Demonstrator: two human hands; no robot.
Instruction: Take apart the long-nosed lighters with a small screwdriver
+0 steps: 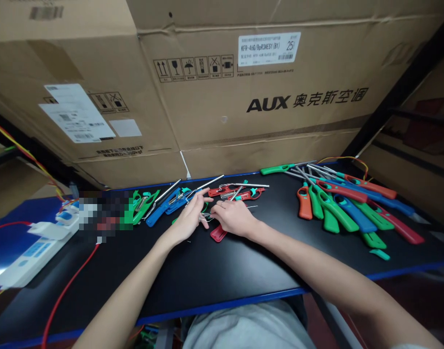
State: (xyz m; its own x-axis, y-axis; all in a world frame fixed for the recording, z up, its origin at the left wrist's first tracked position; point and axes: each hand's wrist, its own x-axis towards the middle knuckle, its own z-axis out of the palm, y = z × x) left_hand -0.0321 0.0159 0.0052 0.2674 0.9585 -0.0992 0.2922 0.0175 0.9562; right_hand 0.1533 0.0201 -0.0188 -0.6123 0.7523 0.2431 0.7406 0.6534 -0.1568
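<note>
My left hand (190,216) is closed over a green lighter casing (206,207), its index finger sticking out. Most of that casing is hidden by the palm. Close beside it, my right hand (232,217) pinches at a small silvery part (205,214) between the hands; what its fingertips hold is too small to make out. A thin metal rod (252,207) shows just past the right knuckles. Under the right hand lies a red handle (218,233). Opened red lighters (249,195) are behind the hands, and blue opened lighters (174,201) are behind the left one.
Several lighters in green, red, blue and orange (338,208) are heaped at the right, near a small teal piece (379,254). Green casings (144,208) lie at the left. A power strip (36,257) with a red cable (71,286) is at far left. Cardboard boxes (214,135) wall the back.
</note>
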